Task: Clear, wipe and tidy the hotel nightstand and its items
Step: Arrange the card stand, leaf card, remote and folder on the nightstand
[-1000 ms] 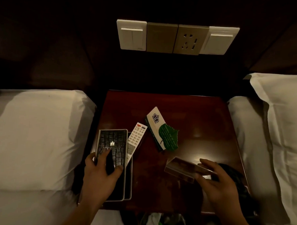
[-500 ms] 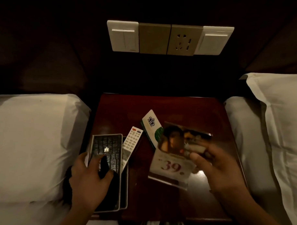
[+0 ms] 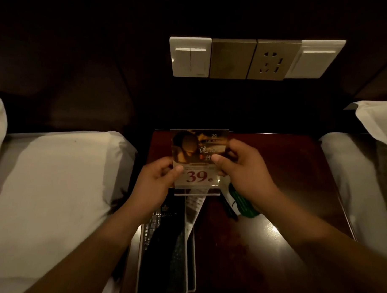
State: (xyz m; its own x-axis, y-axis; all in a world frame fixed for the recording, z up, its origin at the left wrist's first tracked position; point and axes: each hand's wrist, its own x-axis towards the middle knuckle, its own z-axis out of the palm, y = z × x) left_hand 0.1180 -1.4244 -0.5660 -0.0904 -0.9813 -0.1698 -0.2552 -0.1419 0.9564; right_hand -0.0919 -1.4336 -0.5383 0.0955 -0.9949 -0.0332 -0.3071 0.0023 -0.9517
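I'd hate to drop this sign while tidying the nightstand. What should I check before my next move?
1. Both hands on it: ok. The left hand and right hand pinch the sign at its side edges.
2. Sign off the top: ok, held upright above it.
3. Free spot to set it down: ok, the nightstand is bare at right rear.
4. Top cleared for wiping: not ok. The folder, remote and leaf card lie on it.
5. Cloth ready: cannot tell, none in view.
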